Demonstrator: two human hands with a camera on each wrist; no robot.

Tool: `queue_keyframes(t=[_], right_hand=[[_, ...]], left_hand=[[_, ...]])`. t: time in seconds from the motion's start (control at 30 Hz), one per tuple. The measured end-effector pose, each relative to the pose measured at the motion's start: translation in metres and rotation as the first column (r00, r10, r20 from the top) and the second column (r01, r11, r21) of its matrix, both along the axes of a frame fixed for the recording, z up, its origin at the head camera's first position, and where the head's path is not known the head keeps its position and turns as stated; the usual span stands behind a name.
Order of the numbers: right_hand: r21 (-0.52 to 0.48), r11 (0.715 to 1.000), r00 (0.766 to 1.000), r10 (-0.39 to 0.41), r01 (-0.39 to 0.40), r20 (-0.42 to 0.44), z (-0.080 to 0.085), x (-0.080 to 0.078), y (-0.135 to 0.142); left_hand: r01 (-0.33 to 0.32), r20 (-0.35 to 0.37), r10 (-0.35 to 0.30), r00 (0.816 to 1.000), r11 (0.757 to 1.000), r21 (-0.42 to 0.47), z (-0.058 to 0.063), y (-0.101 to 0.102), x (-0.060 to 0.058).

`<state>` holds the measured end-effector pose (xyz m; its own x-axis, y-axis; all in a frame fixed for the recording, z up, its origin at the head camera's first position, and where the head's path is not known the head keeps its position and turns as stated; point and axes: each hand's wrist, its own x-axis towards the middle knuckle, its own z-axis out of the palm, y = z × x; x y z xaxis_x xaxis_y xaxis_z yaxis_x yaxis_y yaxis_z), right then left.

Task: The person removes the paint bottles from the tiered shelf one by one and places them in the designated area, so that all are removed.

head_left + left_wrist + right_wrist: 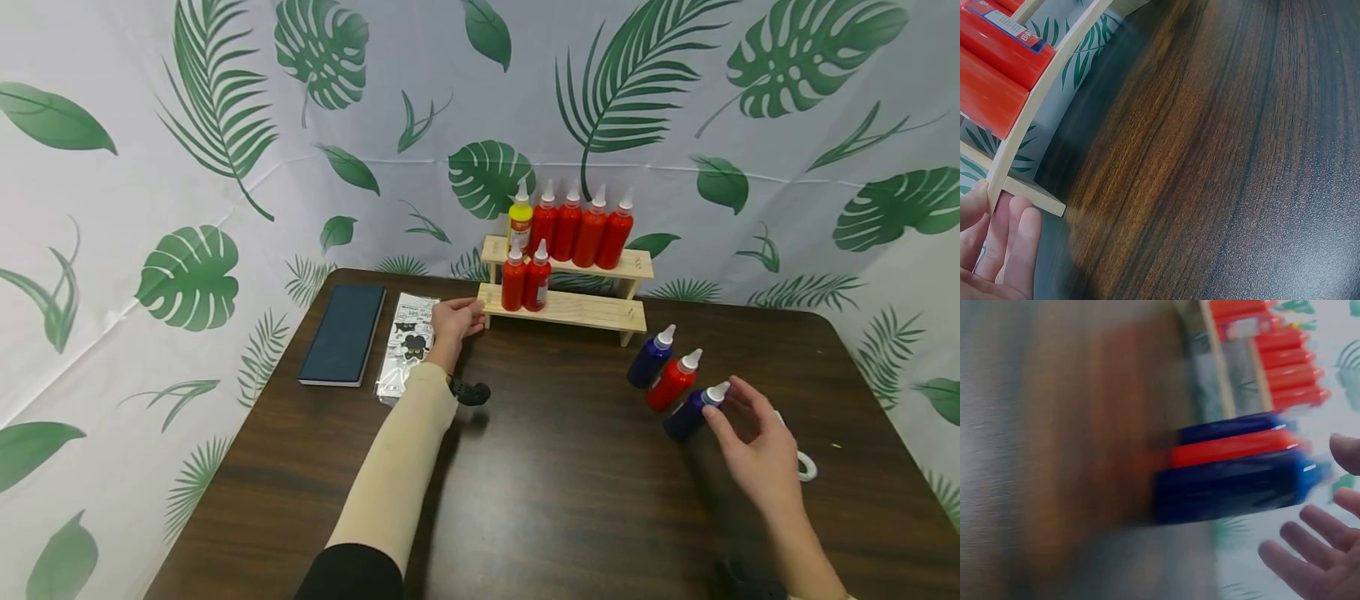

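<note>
My left hand (456, 320) pinches the left end of the lower shelf of a two-step wooden rack (592, 313), thumb on one face and fingers on the other in the left wrist view. Two red squeeze bottles (513, 282) stand on that lower step. The upper step carries a yellow bottle (520, 223) and several red ones. On the table to the right, a dark blue bottle (649, 358), a red bottle (672, 383) and another dark blue bottle (1229, 487) stand in a row. Beside the nearest blue bottle's white nozzle, my right hand (761, 450) has its fingers spread, holding nothing.
A dark blue notebook (343, 335) lies at the table's left edge, next to a white packet with black cat drawings (408, 343). Partly behind my right hand is a white ring-shaped object (807, 467). A leaf-patterned cloth (420, 75) hangs behind the dark wooden table (555, 483).
</note>
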<state>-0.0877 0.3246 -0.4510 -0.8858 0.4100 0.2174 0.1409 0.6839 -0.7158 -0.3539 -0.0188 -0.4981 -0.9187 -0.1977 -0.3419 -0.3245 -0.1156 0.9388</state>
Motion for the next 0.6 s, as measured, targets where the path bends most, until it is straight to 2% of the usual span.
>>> queue_keyframes(t=[0.1, 0.2, 0.27, 0.4, 0.47, 0.6], right_hand=[[0.061, 0.997, 0.987, -0.034, 0.044, -0.154, 0.020, -0.001, -0.007], [0.101, 0.994, 0.950, -0.003, 0.037, -0.313, 0.037, -0.006, -0.013], [0.118, 0.993, 0.925, 0.041, 0.005, -0.377, 0.046, -0.011, -0.020], [0.157, 0.985, 0.912, 0.127, -0.070, -0.390, 0.059, -0.029, -0.039], [0.191, 0.974, 0.924, 0.179, -0.119, -0.337, 0.063, -0.040, -0.050], [0.211, 0.942, 0.931, 0.304, -0.262, -0.203, 0.062, -0.072, -0.073]], left_hand=[[-0.004, 0.005, 0.004, 1.000, 1.000, -0.006, 0.001, -0.001, 0.000], [-0.003, 0.001, 0.003, 1.000, 1.000, -0.010, 0.002, -0.001, 0.001], [0.001, -0.005, -0.001, 1.000, 1.000, -0.010, 0.002, 0.000, 0.002], [0.000, -0.018, 0.000, 1.000, 1.000, -0.006, 0.003, 0.000, 0.004], [-0.002, -0.024, 0.002, 1.000, 1.000, -0.004, 0.003, 0.001, 0.005], [-0.003, -0.031, 0.003, 1.000, 1.000, -0.003, 0.003, 0.001, 0.005]])
